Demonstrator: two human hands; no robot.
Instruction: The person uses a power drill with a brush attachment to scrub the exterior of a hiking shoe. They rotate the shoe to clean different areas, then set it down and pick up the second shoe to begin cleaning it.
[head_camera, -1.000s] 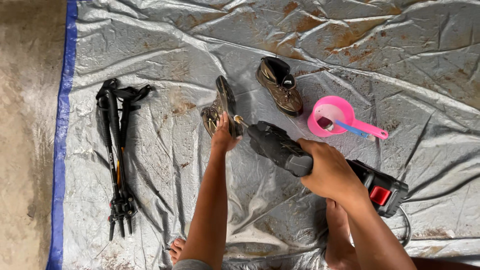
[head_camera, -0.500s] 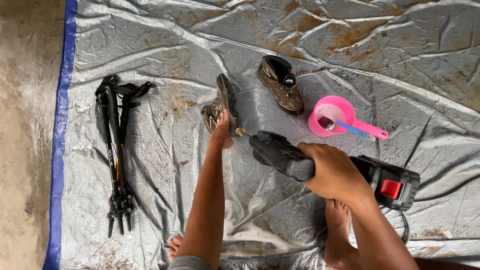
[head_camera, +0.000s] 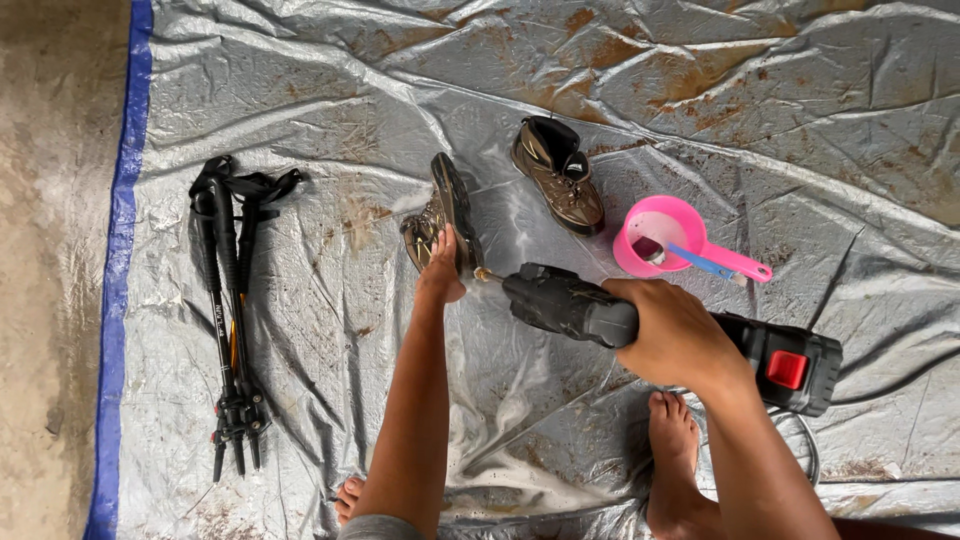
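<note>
Folded poles (head_camera: 232, 310) lie at the tarp's (head_camera: 300, 120) left side, well apart from the hands. The left hand (head_camera: 441, 272) grips a muddy boot (head_camera: 442, 222) tipped on its side, fingers closed over its near end. The right hand (head_camera: 676, 332) is wrapped around a black sprayer (head_camera: 640, 322), whose nozzle sits just beside the boot. A second boot (head_camera: 558, 176) and a pink scoop (head_camera: 672, 236) lie beyond.

Both forearms are bare with no sleeves, the feet (head_camera: 672, 440) unshod, grey cloth at the waist.
</note>
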